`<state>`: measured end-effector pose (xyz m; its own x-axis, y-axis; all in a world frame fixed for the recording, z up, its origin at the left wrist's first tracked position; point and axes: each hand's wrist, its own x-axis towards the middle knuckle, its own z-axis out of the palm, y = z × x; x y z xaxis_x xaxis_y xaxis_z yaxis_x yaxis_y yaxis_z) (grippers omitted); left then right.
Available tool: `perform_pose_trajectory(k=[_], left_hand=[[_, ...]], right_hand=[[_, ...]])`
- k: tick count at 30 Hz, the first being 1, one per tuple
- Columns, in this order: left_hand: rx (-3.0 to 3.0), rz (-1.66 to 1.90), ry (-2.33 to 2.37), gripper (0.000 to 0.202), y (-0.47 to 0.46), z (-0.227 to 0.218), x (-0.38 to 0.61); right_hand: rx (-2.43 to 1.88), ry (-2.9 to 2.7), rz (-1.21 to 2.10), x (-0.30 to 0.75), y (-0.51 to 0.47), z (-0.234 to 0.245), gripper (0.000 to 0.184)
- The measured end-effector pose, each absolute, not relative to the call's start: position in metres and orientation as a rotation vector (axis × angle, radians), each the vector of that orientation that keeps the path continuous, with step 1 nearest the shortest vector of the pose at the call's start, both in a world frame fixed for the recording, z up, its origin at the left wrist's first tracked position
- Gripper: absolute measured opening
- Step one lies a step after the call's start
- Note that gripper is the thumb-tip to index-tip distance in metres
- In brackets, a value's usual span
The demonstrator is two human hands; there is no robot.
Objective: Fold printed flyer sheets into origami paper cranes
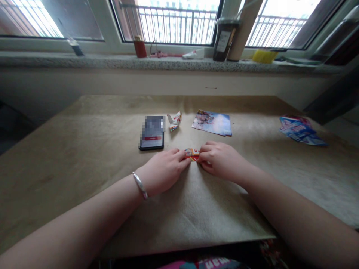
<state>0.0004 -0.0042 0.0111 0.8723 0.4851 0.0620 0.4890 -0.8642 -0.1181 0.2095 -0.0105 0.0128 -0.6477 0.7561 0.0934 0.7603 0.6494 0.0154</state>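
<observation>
A small strip of folded printed paper (192,153), red, yellow and white, lies on the table between my two hands. My left hand (164,168), with a silver bracelet at the wrist, has its fingers closed on the paper's left end and pressed down to the table. At the right end, my right hand (220,160) pinches the paper between thumb and curled fingers. Both ends of the strip are hidden under the fingertips. Just beyond stands a folded white, red and yellow paper piece (175,120), apart from both hands.
A phone (153,134), its screen partly blurred, lies left of the paper piece. Blue printed sheets (214,122) are behind my right hand, and a fanned stack of blue and red printed papers (301,130) sits far right. The window sill (174,63) holds several items, including a dark container (223,41).
</observation>
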Motion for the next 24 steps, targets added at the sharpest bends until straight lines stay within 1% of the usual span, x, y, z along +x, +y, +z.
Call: perform_pose_trajectory(k=[3,7,15,24], left_hand=[[-2.963,0.008,-0.760,0.034,-0.001,0.015,-0.002],[-3.000,-0.033,-0.796,0.028,0.003,0.015,-0.005],[-3.005,-0.139,-0.824,0.025,0.006,0.011,0.000],[-3.096,-0.159,-0.812,0.032,0.016,0.011,-0.009]], right_hand=[[-1.284,-2.765,-0.060,0.213,-0.009,0.011,0.021],[-1.329,-2.756,-0.019,0.217,-0.008,0.009,0.021],[-1.350,-2.700,0.043,0.218,-0.006,0.005,0.019],[-1.300,-2.658,0.156,0.221,-0.003,0.004,0.018]])
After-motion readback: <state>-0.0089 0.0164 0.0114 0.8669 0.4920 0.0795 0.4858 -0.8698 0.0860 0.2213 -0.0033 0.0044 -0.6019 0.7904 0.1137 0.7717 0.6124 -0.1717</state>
